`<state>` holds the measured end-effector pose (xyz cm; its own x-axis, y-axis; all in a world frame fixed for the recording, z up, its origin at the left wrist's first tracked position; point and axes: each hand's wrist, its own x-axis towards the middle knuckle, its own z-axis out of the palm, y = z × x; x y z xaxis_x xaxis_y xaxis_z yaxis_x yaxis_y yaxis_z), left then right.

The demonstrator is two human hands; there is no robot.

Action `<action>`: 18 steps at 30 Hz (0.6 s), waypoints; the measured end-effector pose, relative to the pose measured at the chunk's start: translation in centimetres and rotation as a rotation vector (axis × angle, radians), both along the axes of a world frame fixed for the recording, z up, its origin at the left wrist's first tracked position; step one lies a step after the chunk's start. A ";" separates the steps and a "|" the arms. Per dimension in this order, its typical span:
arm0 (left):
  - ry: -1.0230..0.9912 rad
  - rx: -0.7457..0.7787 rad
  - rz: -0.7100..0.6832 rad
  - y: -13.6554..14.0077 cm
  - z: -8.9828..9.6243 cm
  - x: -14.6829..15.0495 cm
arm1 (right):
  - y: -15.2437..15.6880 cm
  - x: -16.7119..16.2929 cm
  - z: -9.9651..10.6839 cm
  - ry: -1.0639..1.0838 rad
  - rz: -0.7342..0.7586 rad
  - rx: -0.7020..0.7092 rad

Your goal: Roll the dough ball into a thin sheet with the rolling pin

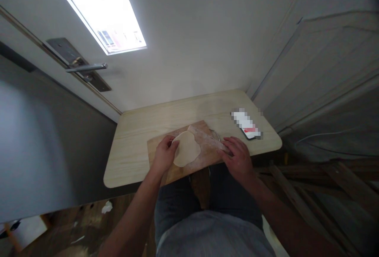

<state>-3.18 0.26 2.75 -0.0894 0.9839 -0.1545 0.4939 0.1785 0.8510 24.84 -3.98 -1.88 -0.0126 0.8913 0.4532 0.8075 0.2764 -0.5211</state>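
A flat, roundish sheet of dough lies on a wooden cutting board. My left hand has closed on the dough's left edge, thumb on top and fingers curled. At the board's right side, my right hand is wrapped round the near end of a slim, flour-dusted rolling pin. The pin slants up and left toward the dough's upper right edge; whether it touches the dough I cannot tell. White flour is spread over the board to the right of the dough.
The board rests on a pale wooden table with rounded corners. A phone lies to the right, its screen blurred out. Behind stands a white door with a metal handle. Wooden bars are at the lower right.
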 end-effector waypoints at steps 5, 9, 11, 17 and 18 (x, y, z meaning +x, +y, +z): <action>-0.250 -0.107 -0.102 0.5 -0.7 0.3 | 0.0 0.0 0.1 0.005 0.013 -0.005; -0.141 -0.095 -0.093 1.1 -1.2 0.0 | 0.3 -0.3 0.2 -0.017 0.049 -0.030; -0.110 -0.091 -0.081 1.3 -1.4 -0.3 | 0.5 -0.5 0.3 -0.039 0.085 -0.045; -0.214 -0.055 -0.076 0.4 -1.4 -2.1 | 0.9 -1.8 1.3 -0.186 0.203 -0.126; -0.241 -0.047 -0.048 0.2 -1.4 -2.5 | 1.0 -2.1 1.5 -0.205 0.214 -0.134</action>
<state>-5.70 0.41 1.32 0.0022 0.9775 -0.2110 0.2863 0.2016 0.9367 22.72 -3.01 -0.39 -0.2848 0.9101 0.3009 0.8305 0.3910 -0.3966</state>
